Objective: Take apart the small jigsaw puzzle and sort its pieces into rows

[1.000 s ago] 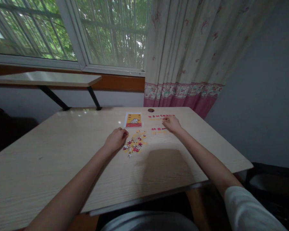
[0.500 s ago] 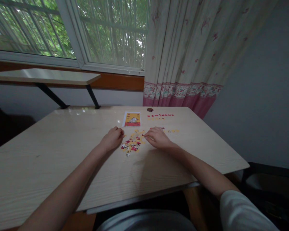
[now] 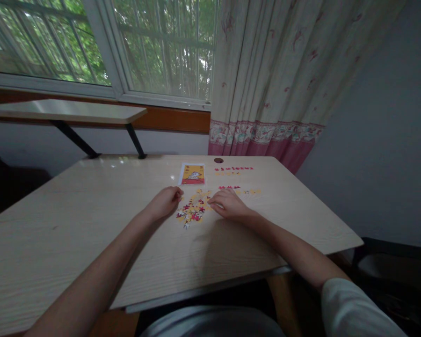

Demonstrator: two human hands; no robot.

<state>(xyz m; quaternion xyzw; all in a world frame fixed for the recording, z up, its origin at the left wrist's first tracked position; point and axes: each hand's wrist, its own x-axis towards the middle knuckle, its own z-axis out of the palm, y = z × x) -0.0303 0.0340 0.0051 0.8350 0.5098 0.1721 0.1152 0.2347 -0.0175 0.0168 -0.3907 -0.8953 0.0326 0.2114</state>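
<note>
Flanking a loose heap of puzzle pieces (image 3: 197,216), the two hands are low over the pale wooden table (image 3: 150,276) in the head view. The left hand (image 3: 167,201) is at the heap's left edge, fingers curled inward; whether they pinch a piece, I cannot tell. The right hand (image 3: 229,202) is at the right edge, thumb and fingers drawn close together, and a piece between them cannot be made out either. As for progress, it looks partway: to the right, some pieces lie set out by colour, with a back red row (image 3: 233,168), a faint back yellow row (image 3: 228,173), a shorter front red row (image 3: 228,187) and a front yellow row (image 3: 253,191) partly hidden by the right hand. Left over is the heap, where red, yellow and white pieces lie mixed; I see no joined section. Beyond the heap, a picture card (image 3: 192,175) shows a white animal on yellow above a red band. No brand, label or writing can be read on the card or pieces.
</note>
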